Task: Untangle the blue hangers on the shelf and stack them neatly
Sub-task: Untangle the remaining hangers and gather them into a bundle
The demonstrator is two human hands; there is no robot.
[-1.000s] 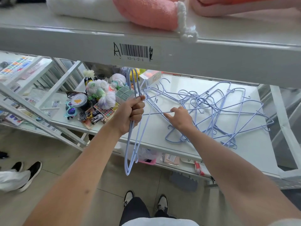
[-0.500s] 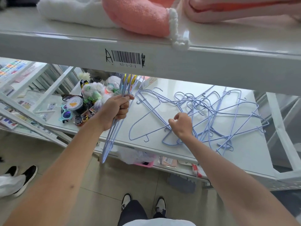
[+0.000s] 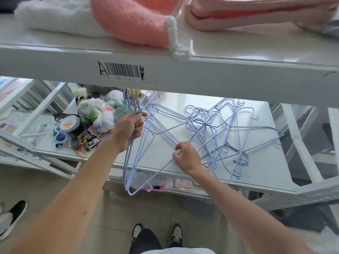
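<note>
White metal shelving (image 3: 183,74) fills my view, and on its lower shelf (image 3: 165,154), beneath the barcode label (image 3: 122,70), lies the tangled heap of thin pale-blue wire hangers (image 3: 229,136), spread to the right of that label and well back from the shelf's front edge on its far side. My left hand (image 3: 131,128) is a closed fist round a bundle of already freed blue hangers (image 3: 129,162), gripped near their necks so that their lower bars hang past the shelf's front edge. My right hand (image 3: 186,157) has its fingers curled, pinching a wire at the near corner of the heap. I judge the main risk to be dragging: the hooks are interlocked, so a sharp pull on this one wire could haul the whole heap toward the edge and tip several hangers onto the floor. The hanging bundle could also snag the shelf lip or slip in my fist, and its raised hooks stand close to the bagged white trinkets and toy cars (image 3: 91,129) left of the label. Compared with half a second ago, my left hand has swung the bundle in closer to the heap, and my right hand has loosened from a tight fist into a finer pinch.
</note>
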